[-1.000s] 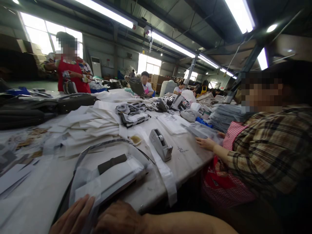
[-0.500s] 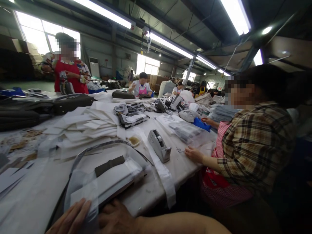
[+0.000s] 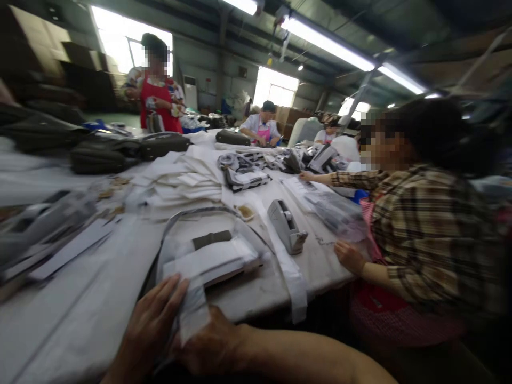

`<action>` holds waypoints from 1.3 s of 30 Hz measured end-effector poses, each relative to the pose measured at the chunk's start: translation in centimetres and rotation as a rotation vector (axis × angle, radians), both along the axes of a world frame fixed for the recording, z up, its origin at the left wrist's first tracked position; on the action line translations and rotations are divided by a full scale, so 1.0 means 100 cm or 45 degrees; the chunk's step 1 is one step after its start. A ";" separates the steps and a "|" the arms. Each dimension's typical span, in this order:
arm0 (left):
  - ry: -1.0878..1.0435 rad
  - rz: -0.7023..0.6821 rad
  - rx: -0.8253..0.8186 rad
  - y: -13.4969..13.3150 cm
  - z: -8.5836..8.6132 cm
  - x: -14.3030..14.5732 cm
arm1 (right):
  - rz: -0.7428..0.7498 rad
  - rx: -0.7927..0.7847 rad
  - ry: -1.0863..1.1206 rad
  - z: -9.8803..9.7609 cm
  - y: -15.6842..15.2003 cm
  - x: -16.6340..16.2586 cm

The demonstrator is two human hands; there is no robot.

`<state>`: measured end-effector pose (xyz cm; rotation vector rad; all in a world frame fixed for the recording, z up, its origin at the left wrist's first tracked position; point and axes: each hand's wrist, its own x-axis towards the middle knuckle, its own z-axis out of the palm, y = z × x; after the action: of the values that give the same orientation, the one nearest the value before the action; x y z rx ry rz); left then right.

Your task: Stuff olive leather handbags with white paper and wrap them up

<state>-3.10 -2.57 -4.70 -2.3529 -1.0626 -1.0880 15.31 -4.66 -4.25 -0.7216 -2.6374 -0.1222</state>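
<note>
Left hand [image 3: 150,325] and right hand [image 3: 208,344], both pinching the clear plastic sleeve [image 3: 192,312] at the worktop [image 3: 80,298] edge, 6 o'clock; slick film could slip off the white folded piece [image 3: 210,261] at 12 o'clock of them, or snag the tape dispenser [image 3: 286,225] at 2 o'clock.

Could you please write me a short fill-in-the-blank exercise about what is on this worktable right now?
1. The left hand and right hand hold a clear ____ bag.
2. The grey tape dispenser stands on the ____ table.
3. The co-worker beside the table wears a ____ shirt.

Missing words: plastic; white; plaid
</note>
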 end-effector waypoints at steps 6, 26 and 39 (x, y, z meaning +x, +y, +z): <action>0.050 0.114 -0.118 -0.009 0.005 0.006 | 0.140 -0.428 0.454 -0.008 -0.032 -0.005; -0.044 0.092 -0.169 -0.013 0.005 0.013 | 0.117 -0.316 0.253 0.094 0.023 0.044; -0.172 0.133 -0.049 -0.013 -0.002 0.008 | 0.044 -0.126 0.260 0.050 0.043 0.006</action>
<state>-2.26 -3.88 -4.87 -2.2516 -1.2496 -1.2119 15.94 -0.36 0.76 -0.6815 -2.4725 0.0883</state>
